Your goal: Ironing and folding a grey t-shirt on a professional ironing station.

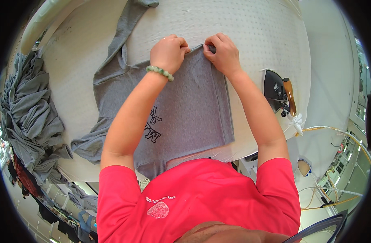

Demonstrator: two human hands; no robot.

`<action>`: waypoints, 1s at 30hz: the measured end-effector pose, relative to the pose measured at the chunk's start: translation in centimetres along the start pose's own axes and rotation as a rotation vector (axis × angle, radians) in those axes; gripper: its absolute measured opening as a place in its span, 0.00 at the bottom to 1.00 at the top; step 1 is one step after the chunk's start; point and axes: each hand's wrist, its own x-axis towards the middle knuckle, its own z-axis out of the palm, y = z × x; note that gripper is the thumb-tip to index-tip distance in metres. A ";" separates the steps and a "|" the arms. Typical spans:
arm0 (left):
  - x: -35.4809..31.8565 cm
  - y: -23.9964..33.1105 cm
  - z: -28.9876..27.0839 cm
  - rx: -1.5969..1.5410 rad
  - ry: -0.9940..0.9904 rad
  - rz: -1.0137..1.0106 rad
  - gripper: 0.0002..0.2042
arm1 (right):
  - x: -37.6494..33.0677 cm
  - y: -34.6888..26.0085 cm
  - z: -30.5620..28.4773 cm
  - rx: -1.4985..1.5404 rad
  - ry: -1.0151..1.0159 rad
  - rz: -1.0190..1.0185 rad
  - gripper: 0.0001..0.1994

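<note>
A grey long-sleeved sweatshirt (189, 105) lies spread on a pale padded ironing table, its hem toward the right and a black print on its front. One sleeve stretches to the far edge of the view; the other lies bunched at the near left. My left hand (169, 52), with a green bead bracelet at the wrist, pinches the sweatshirt's far side edge. At the far hem corner, my right hand (222, 54) grips the cloth between thumb and fingers. Both hands are closed, a short gap of edge between them.
An iron (274, 91) with a wooden handle stands at the right of the table (250, 28), a white cloth tied by it and a yellowish hose (335, 128) leading off right. A heap of grey garments (29, 109) hangs over the left edge.
</note>
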 end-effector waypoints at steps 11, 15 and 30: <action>1.2 0.2 0.3 0.472 -0.020 0.331 0.05 | -0.8 0.5 1.0 0.061 0.154 -0.015 0.06; 0.5 -1.5 0.9 0.519 0.133 0.531 0.04 | -1.0 0.5 1.1 0.070 0.171 -0.005 0.05; 0.6 -0.7 0.4 0.367 0.189 0.481 0.06 | -1.0 0.6 1.2 0.076 0.208 -0.002 0.05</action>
